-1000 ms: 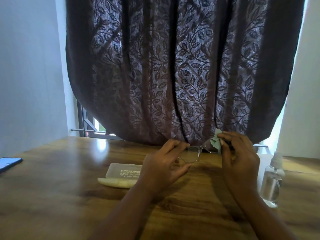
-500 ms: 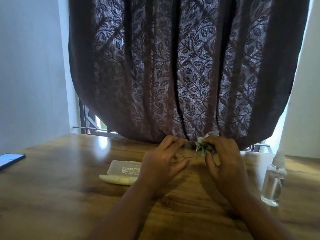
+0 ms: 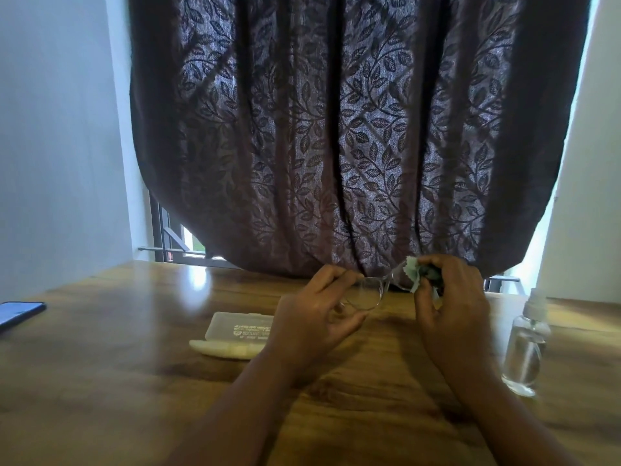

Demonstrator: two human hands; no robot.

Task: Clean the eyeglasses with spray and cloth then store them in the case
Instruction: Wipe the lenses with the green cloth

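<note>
Glasses held above the table, long axis left-right.
Left hand pinches the left lens rim; right hand grips the cloth on the right lens. Case lies open left; spray stands right.

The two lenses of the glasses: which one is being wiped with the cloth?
The lens under the right hand, covered by the cloth; the left hand holds the bare lens.

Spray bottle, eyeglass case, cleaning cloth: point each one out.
spray bottle [image 3: 524,354], head view, on its clear body.
eyeglass case [image 3: 240,327], head view, on the translucent lid near the printed text.
cleaning cloth [image 3: 412,272], head view, on the pale green corner sticking out of the right hand.
</note>
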